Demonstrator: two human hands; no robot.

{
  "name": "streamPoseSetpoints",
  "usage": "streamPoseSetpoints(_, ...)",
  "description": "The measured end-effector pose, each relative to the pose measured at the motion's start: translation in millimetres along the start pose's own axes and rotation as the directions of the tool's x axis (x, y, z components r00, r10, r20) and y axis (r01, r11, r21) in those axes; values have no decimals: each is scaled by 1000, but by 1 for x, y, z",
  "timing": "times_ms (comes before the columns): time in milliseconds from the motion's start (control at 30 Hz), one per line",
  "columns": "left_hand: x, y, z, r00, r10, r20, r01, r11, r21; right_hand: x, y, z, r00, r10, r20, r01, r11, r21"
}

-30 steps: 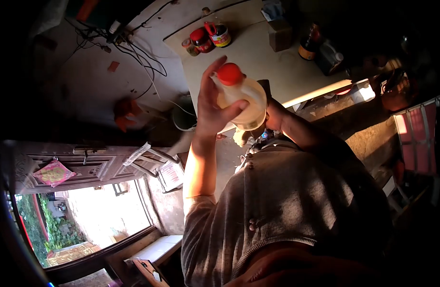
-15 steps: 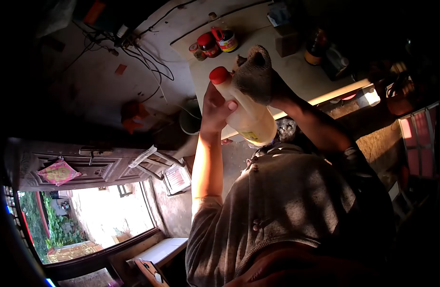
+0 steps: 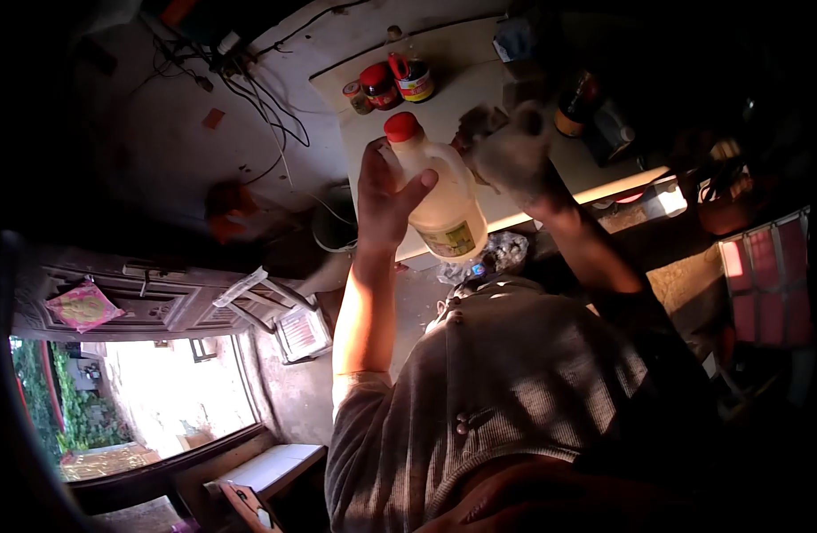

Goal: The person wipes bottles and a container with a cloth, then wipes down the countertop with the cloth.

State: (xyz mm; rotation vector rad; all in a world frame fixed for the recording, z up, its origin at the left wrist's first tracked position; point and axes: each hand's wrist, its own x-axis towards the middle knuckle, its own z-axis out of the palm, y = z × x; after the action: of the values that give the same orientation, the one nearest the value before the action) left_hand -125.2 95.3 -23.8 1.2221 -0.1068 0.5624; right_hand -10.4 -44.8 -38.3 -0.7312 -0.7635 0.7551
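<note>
A pale plastic jug [image 3: 448, 200] with a red cap stands nearly upright in the air, its label facing the camera. My left hand [image 3: 386, 195] is closed round its left side, thumb in front, the other fingers partly hidden. My right hand [image 3: 542, 195], to the right of the jug and apart from it, is blurred and closed on a grey-brown cloth [image 3: 511, 155] that hides most of its fingers.
Behind the hands is a pale table [image 3: 360, 133] with red-lidded jars [image 3: 378, 86], a sauce bottle [image 3: 415, 82] and dark bottles [image 3: 579, 108]. A bucket [image 3: 336, 222] stands left of it, a chair [image 3: 297, 329] lower left. Cables [image 3: 266, 107] hang on the wall.
The cloth in my right hand came up to the jug's upper part, then moved right, away from it. My left hand has tilted the jug, and its label now faces the camera.
</note>
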Motion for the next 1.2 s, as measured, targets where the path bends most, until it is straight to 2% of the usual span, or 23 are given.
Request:
streamPoseSetpoints(67, -2, 6, 6, 995, 0, -100, 21, 979, 205, -17, -8, 4, 992, -100, 75, 109, 986, -129)
streamPoseSetpoints(100, -4, 9, 14, 997, 26, -78, -9, 977, 215, -16, -17, 15, 923, -309, 230, 354, 445, -822)
streamPoseSetpoints(133, -6, 5, 16, 996, 25, -82, -8, 980, 200, -13, -17, 26, 938, -335, 88, 241, 449, -860)
streamPoseSetpoints(167, -8, 3, 16, 996, 82, -18, -70, 932, 355, -10, -18, 38, 934, -354, -57, 124, 466, -876)
streamPoseSetpoints(200, -8, 1, 16, 990, 130, 54, -139, 856, 498, -8, -16, 38, 927, -373, -44, 156, 488, -859)
streamPoseSetpoints(333, -11, -6, 10, 993, 110, 48, -120, 912, 392, -4, -17, 41, 931, -364, -24, 168, 487, -857)
streamPoseSetpoints(400, -14, -8, 9, 993, 116, 27, -117, 914, 388, -2, -21, 43, 955, -294, 41, 167, 418, -893)
streamPoseSetpoints(433, -14, -9, 9, 993, 121, 10, -116, 914, 390, -2, -28, 48, 984, -175, -23, 54, 423, -904)
streamPoseSetpoints(567, -17, -5, 9, 983, 182, 25, -173, 874, 454, -1, -15, 34, 968, -243, 67, 145, 322, -936)
streamPoseSetpoints(600, -18, -5, 8, 988, 155, 10, -142, 875, 464, -1, -15, 29, 979, -202, 27, 115, 442, -889)
streamPoseSetpoints(667, -19, -4, 6, 992, 127, -11, -107, 876, 470, -2, -6, 21, 989, -148, -8, 76, 553, -829)
streamPoseSetpoints(700, -19, -3, 5, 992, 125, -15, -106, 891, 442, -4, 2, 16, 994, -63, -91, 10, 869, -495)
streamPoseSetpoints(733, -19, -3, 4, 992, 123, -19, -104, 903, 416, -5, 7, 13, 990, 51, -129, -58, 997, -53)
streamPoseSetpoints(767, -19, -3, 4, 992, 122, -24, -102, 904, 415, -2, 8, 10, 1000, -15, -12, 14, 995, -96)
streamPoseSetpoints(800, -20, -4, 5, 989, 143, -31, -117, 899, 423, -1, 7, 11, 1000, -10, -13, 9, 995, -94)
streamPoseSetpoints(833, -20, -4, 6, 986, 165, -35, -134, 892, 431, 0, 4, 14, 999, -33, -37, 17, 925, -379)
streamPoseSetpoints(867, -20, -3, 8, 986, 166, -34, -135, 892, 431, 3, 2, 15, 997, -65, -50, 19, 775, -632)
streamPoseSetpoints(900, -22, -1, 9, 985, 160, -61, -111, 869, 481, 8, 11, 14, 966, -259, 5, 201, 735, -648)
streamPoseSetpoints(1000, -25, 6, 17, 982, 166, -90, -90, 829, 551, 7, 11, 15, 976, -193, -101, 120, 864, -490)
streamPoseSetpoints(1033, -25, 7, 18, 979, 179, -93, -94, 814, 573, 5, 10, 15, 976, -194, -101, 121, 862, -492)
streamPoseSetpoints(1100, -22, 7, 16, 978, 196, -74, -125, 829, 546, 2, 8, 17, 977, -74, -201, -3, 932, -361)
streamPoseSetpoints(1133, -21, 6, 14, 977, 208, -55, -150, 842, 519, 2, 8, 18, 977, -74, -201, -4, 932, -362)
streamPoseSetpoints(1200, -21, 2, 11, 978, 199, -53, -142, 839, 526, 5, 11, 19, 950, -305, -74, 248, 873, -420)
